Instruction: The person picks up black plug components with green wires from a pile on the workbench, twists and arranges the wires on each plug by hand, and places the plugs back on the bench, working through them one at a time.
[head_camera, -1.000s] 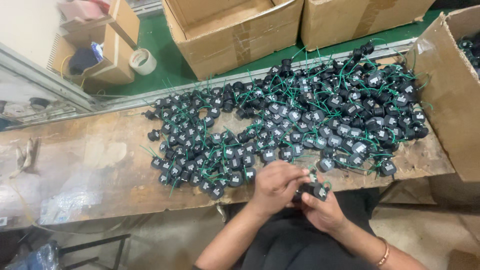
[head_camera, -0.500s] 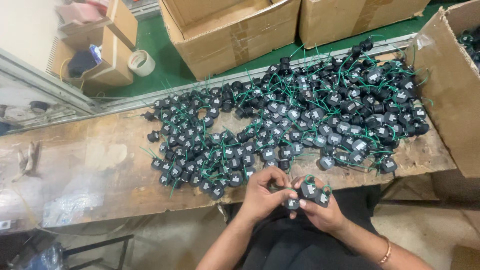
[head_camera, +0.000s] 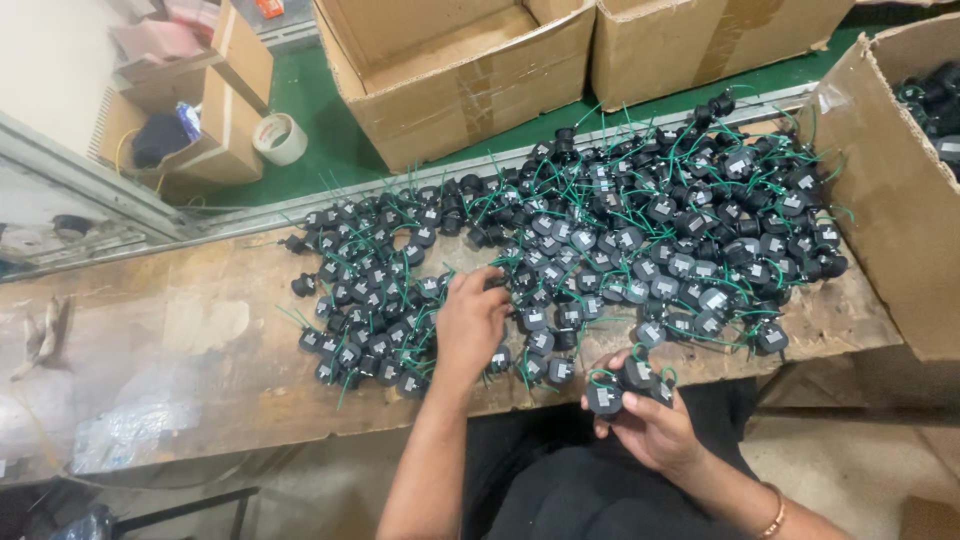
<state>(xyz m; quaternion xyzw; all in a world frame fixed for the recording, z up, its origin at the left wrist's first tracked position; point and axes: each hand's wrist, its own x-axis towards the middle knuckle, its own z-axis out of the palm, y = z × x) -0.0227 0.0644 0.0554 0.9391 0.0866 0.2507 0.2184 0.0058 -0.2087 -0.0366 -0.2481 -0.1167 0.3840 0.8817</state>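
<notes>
A large heap of small black round parts with green wires (head_camera: 600, 240) covers the worn wooden bench (head_camera: 180, 340). My left hand (head_camera: 470, 320) reaches into the near edge of the heap, fingers curled down onto the parts; what it grips is hidden under the fingers. My right hand (head_camera: 645, 420) stays below the bench edge, over my dark lap, and holds two or three of the black parts (head_camera: 625, 385) with their green wires looped around them. A bangle sits on my right wrist.
An open cardboard box (head_camera: 900, 180) with more black parts stands at the bench's right end. Beyond the bench, open cardboard boxes (head_camera: 460, 70) and a roll of tape (head_camera: 281, 138) sit on the green floor. A metal rail (head_camera: 330, 205) runs along the far edge.
My left hand has left my right hand and moved up onto the heap on the bench. My right hand still holds the black parts near my lap.
</notes>
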